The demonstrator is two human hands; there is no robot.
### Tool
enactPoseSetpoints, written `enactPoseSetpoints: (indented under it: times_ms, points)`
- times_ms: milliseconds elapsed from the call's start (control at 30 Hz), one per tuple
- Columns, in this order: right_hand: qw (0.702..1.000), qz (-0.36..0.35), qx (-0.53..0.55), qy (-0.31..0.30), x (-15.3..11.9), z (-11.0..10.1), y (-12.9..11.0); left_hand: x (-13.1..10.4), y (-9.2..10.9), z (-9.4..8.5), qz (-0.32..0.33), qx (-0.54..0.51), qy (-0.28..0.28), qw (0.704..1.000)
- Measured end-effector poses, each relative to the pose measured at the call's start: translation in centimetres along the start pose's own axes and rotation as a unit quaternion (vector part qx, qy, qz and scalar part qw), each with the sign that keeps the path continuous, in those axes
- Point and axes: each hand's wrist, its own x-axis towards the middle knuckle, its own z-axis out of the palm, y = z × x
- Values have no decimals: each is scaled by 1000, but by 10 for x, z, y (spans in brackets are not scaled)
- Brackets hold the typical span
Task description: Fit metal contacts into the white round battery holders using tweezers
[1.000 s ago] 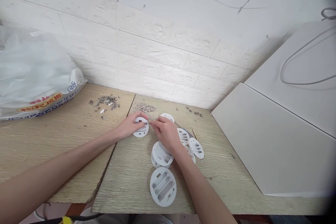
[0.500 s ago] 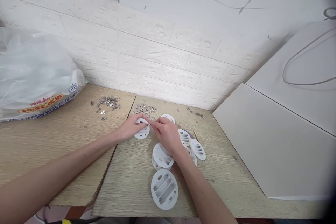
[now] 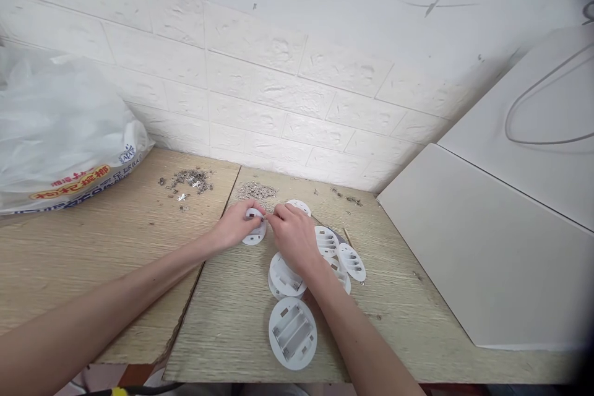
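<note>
My left hand (image 3: 236,223) grips a round white plastic battery holder (image 3: 255,236) by its edge, thumb across its face. At the holder's right edge, the pinched fingers of my right hand (image 3: 293,234) meet the left fingertips; whatever small piece they hold is too tiny to name. Below my right wrist lie more white battery holders (image 3: 292,334), some overlapping, with slots facing up. Others (image 3: 351,262) rest to the right of the wrist, and one (image 3: 299,206) lies partly hidden behind my right hand. Just beyond the hands spreads a pile of small metal pieces (image 3: 256,192).
A second heap of metal contacts (image 3: 192,180) lies on the left board. A big printed plastic bag (image 3: 69,136) fills the far left. White panels (image 3: 482,247) stand along the right side, and a white brick-patterned wall (image 3: 278,93) closes the back. A thin stick (image 3: 348,237) lies beyond the holders.
Both hands stay at the same holder, with only slight finger movement; my left thumb has shifted a little toward its right edge. The view has moved slightly.
</note>
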Motion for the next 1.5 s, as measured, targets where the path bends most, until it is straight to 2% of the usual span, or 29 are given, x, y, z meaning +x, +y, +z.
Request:
enactPoseSetpoints:
  times_ms: [267, 467, 733, 900, 1233, 1333, 1500]
  points:
    - [999, -38, -23, -3, 4, 2, -4, -2, 5, 0, -12, 42, 5, 999]
    - [998, -59, -23, -20, 7, 1, -10, -1, 8, 0, 14, 71, 18, 997]
    - [998, 5, 6, -60, 4, -4, -5, 0, 4, -3, -6, -6, -10, 1000]
    - [995, 49, 61, -69, -2, -5, 5, -2, 6, -5, -34, -57, -5, 998]
    - [969, 102, 224, -17, -6, 3, 12, -4, 5, -12, -83, -137, -33, 987]
    - [963, 92, 254, -12, -6, 4, 14, -3, 2, -13, -90, -182, -48, 978]
    - [958, 20, 285, -5, -6, 1, 17, -4, 6, -14, -98, -194, -51, 975]
